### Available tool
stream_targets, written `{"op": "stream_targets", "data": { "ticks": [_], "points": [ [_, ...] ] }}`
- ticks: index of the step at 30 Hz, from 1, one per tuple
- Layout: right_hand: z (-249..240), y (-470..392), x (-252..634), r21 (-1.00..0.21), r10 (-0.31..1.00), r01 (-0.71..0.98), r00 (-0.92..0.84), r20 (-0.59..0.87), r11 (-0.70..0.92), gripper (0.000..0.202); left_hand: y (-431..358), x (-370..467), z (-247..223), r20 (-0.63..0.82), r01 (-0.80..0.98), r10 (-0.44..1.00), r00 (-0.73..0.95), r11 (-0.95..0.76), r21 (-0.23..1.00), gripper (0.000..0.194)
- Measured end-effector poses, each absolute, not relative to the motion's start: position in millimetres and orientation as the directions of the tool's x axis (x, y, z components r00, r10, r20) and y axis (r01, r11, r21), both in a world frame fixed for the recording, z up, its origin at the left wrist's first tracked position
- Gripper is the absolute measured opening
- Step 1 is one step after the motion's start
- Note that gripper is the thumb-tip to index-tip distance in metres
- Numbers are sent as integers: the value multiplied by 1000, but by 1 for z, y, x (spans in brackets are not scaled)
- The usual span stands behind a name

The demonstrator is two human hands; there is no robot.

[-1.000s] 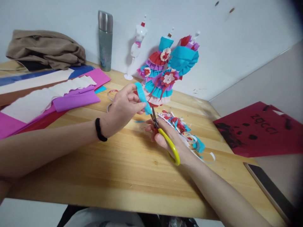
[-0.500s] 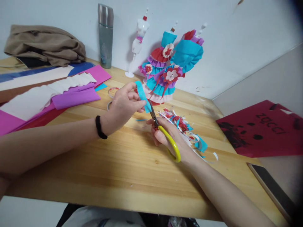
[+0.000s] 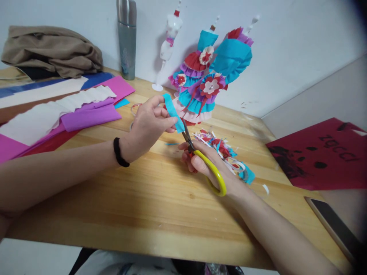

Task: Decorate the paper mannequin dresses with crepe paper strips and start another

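Between the fingers of my left hand (image 3: pixel 151 118) is a strip of blue crepe paper (image 3: pixel 171 108), held slanting above the table. My right hand (image 3: pixel 200 156) grips a pair of scissors with yellow handles (image 3: pixel 213 172). The scissor blades (image 3: pixel 186 131) are at the lower end of the strip, slightly apart. Just beyond my right hand lies a heap of coloured paper scraps (image 3: pixel 219 145). Behind both hands stand small dress forms in ruffled paper dresses (image 3: pixel 210 88), partly overlapping one another, and a bare white dress form (image 3: pixel 172 34).
Folded coloured paper sheets (image 3: pixel 88 114) lie at the left, with a brown cloth (image 3: pixel 54 49) behind them. A grey flask (image 3: pixel 127 49) stands by the wall. A red bag (image 3: pixel 318 152) and a phone (image 3: pixel 329 225) are at the right. Rolls of tape (image 3: pixel 134 109) sit behind my left hand.
The view has shifted slightly. The scissor blades remain at the lower end of the strip, and both hands keep nearly the same hold.
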State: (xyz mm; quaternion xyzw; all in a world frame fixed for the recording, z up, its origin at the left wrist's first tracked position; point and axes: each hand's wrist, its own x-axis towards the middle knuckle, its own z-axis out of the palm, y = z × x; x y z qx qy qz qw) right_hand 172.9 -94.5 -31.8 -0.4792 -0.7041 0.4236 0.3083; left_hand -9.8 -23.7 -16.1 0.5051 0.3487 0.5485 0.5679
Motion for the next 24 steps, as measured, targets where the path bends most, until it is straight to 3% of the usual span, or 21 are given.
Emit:
{"op": "stream_targets", "data": {
  "ticks": [24],
  "points": [
    [-28,-93,164,-841,960,511,-278,35,179,55,-21,-12,-20,107,-215,981,160,-72,974,26]
  ]
}}
